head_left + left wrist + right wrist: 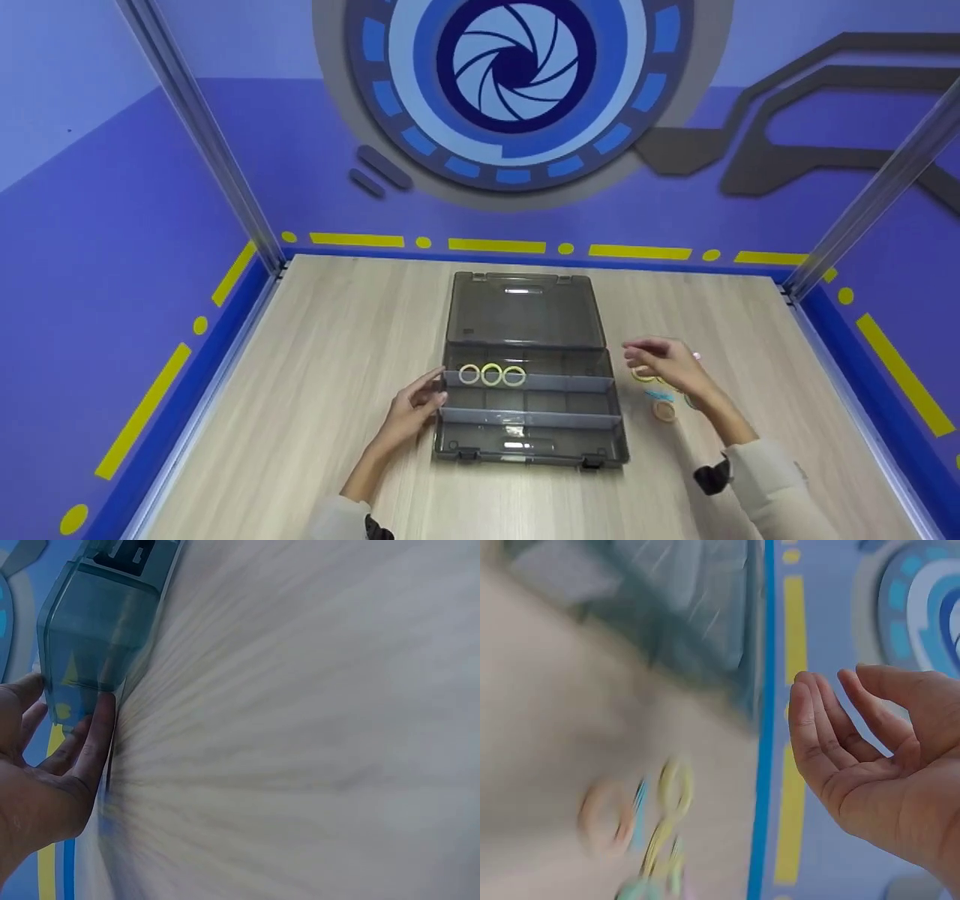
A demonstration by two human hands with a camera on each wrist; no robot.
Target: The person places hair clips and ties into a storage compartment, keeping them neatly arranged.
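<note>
A smoky see-through divided box [529, 457] lies on the table with its lid [525, 307] laid back. Three pale yellow and cream rings [491, 374], which look like hair ties, sit in a line by the rear divider at its left end. My left hand [411, 411] touches the box's left side, fingers fairly straight against the wall and thumb near the rim in the left wrist view. Bent loosely, my right hand [664, 364] holds nothing above the loose rings right of the box. Among these are a tan ring [607, 817] and a yellow ring [676, 787].
A light wood-grain table [337, 322] carries the box. Blue walls with yellow dashes stand at the back and both sides, with metal posts [202, 142] at the corners. A blue band [660, 395] lies beside the tan ring, partly under my right hand.
</note>
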